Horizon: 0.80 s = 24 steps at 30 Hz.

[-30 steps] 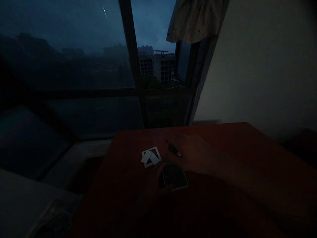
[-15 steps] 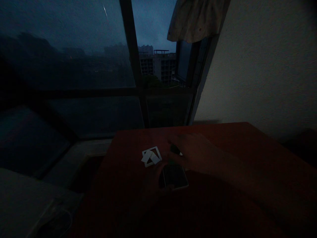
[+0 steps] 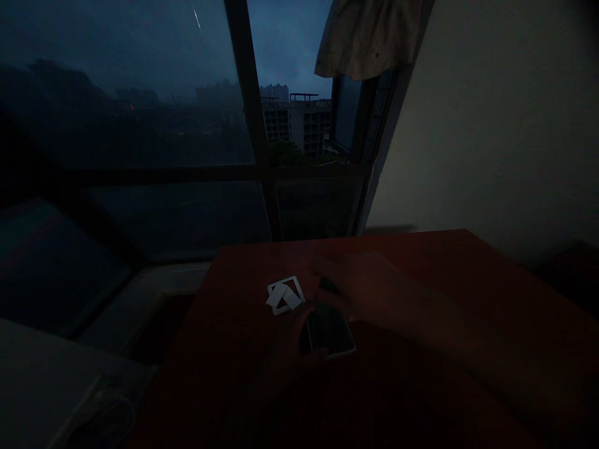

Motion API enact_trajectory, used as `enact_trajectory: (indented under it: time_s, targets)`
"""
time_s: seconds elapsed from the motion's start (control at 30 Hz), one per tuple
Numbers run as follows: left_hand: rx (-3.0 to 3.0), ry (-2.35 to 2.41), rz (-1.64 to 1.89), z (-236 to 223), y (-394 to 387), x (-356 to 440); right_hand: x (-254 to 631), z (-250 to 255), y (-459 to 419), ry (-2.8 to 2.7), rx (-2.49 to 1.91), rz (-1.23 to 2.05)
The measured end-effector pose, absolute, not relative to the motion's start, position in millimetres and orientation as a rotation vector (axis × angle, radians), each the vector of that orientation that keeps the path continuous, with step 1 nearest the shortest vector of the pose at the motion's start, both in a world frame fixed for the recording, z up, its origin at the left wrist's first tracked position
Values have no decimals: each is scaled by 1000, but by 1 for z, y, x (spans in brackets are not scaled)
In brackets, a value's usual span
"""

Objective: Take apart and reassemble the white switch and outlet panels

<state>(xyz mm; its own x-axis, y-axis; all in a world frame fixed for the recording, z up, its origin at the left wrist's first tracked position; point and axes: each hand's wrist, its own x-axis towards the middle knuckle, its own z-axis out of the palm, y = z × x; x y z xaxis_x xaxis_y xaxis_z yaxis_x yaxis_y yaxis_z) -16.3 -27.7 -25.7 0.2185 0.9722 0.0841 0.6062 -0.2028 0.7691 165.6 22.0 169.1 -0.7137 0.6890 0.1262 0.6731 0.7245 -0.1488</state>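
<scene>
In the dim head view, a dark, flat rectangular object with a thin pale edge (image 3: 333,333) lies on the reddish-brown table (image 3: 412,249). It looks like a phone, but the light is too low to be sure. My left hand (image 3: 285,349) grips its left side, the thumb along the near edge and the fingers at the far left corner. Over the far end is my right hand (image 3: 360,284), fingers bent. Something dark green (image 3: 329,285) shows between its thumb and fingers; I cannot make out what. Just left of it lie a white frame (image 3: 300,285) and two small white pieces (image 3: 292,298).
Behind the table stands a dark-framed window (image 3: 264,199), with buildings outside. A hanging cloth (image 3: 369,43) covers its upper right part. A pale wall (image 3: 491,137) rises on the right. Dim things (image 3: 103,411) lie low at the left, beyond the table edge.
My right hand has shifted slightly, and the small pale tip seen between its fingers is now out of sight. My left hand and the rectangular object stay in place.
</scene>
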Motion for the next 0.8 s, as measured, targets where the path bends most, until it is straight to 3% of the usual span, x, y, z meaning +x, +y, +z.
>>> enact_trajectory:
  time_s: [0.2, 0.43, 0.8]
  targets:
    - [1894, 1432, 781, -21, -28, -14, 168, 174, 16, -2781, -838, 345]
    - [1885, 1432, 791, -26, -28, -15, 163, 172, 16, -2792, -1072, 86]
    - [1934, 1399, 799, -26, -27, -17, 170, 172, 22, -2749, -969, 309]
